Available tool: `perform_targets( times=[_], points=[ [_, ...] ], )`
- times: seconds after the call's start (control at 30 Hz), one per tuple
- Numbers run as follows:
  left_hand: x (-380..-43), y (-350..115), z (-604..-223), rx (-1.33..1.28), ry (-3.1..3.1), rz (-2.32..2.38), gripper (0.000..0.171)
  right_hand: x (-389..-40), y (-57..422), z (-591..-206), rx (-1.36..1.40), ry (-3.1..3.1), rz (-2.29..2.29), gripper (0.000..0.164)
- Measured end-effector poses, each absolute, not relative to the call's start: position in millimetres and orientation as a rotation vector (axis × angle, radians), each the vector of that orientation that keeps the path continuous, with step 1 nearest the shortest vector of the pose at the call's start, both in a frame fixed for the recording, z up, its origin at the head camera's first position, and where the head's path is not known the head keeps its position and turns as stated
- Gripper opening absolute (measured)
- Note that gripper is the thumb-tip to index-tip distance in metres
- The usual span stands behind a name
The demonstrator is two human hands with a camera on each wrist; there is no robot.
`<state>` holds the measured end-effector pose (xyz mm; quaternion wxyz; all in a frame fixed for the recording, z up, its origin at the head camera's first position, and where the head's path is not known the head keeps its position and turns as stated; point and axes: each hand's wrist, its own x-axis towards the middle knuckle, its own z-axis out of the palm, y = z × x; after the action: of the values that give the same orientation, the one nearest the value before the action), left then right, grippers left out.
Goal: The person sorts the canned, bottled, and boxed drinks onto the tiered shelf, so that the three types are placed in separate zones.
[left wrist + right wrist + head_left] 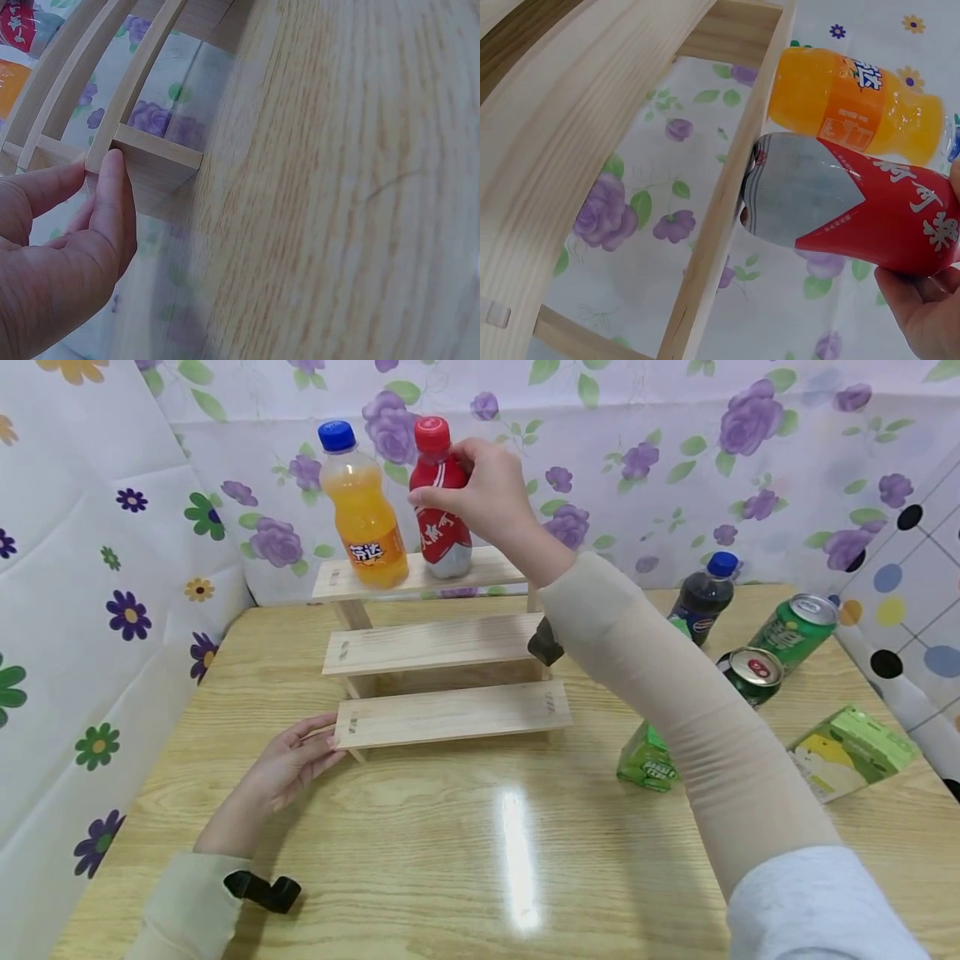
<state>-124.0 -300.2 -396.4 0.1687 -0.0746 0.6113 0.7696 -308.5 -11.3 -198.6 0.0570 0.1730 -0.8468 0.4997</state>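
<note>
The right hand (491, 489), nearer, grips the upright red bottle (444, 535), its base below at the top shelf (495, 564) (full contact is hard to judge), beside the orange bottle (365, 518); the left hand (295, 760) pinches the bottom shelf (450, 714).

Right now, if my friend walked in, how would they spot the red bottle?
On the table stands a wooden rack with three steps. Look at its top step, where the right hand grips the red bottle. Its cap is red, while the orange drink bottle beside it has a blue cap.
</note>
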Motion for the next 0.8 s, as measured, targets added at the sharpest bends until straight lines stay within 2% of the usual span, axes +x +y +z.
perform_targets(
  times=[0.43,0.8],
  points=[
    [-124.3,-300.5,-394.4,-0.229,1.733,2.181,0.037,-313.0,-20.9,-201.9,0.456,-2.597,1.556,0.063],
    [-123.2,-299.0,-397.3,-0.217,1.760,2.185,0.030,-312.2,-23.5,-201.2,0.449,-2.663,1.466,0.064]
  ],
)
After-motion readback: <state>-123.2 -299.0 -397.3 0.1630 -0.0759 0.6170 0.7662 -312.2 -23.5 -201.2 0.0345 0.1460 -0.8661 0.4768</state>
